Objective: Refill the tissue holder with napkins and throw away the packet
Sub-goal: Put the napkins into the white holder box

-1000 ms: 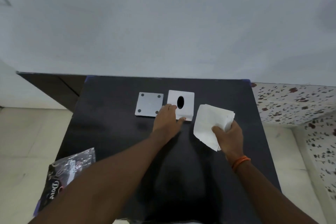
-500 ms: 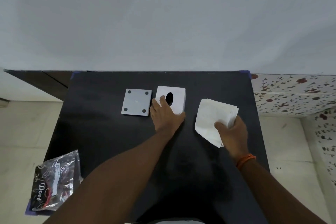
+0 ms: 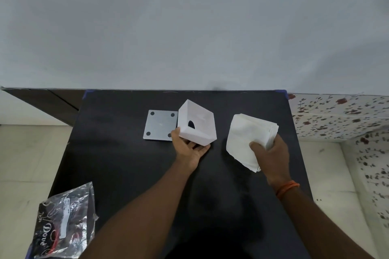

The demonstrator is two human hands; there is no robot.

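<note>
Head view. My left hand (image 3: pixel 190 147) grips the white tissue holder (image 3: pixel 197 125) at its lower-left corner, just left of frame centre, fingers closed on the near edge and thumb on the left face. The holder is tipped up off the black table (image 3: pixel 126 153), and its open underside looks to be turning toward me. The oval dispensing slot (image 3: pixel 191 124) shows through from inside, on the wall at the left.

My right hand (image 3: pixel 270 153) is clamped on the stack of napkins (image 3: pixel 248 134), right of centre. Thumb lies across the top sheet, fingers are hidden under the stack. The stack hangs free of the table as far as I can tell, its lower corner drooping toward the bottom of the frame.

Key relation: the napkins sit directly to the right of the holder, near but not touching, with a dark strip of table between. The holder's opening faces up and toward me, tilted rather than level. I judge the stack must travel left and drop in along the holder's depth axis, toward the slot wall. The right hand is the one that carries it. The left only steadies.

The grey base plate (image 3: pixel 160 126) lies flat just left of the holder, its four dark feet up.

The empty packet (image 3: pixel 63 223) rests at the lower left of the frame, overhanging the table's corner, well apart from both hands. Not yet discarded.

Step in hand, by my reading: presenting the holder for loading. Risk: loose sheets catching on the rim.
</note>
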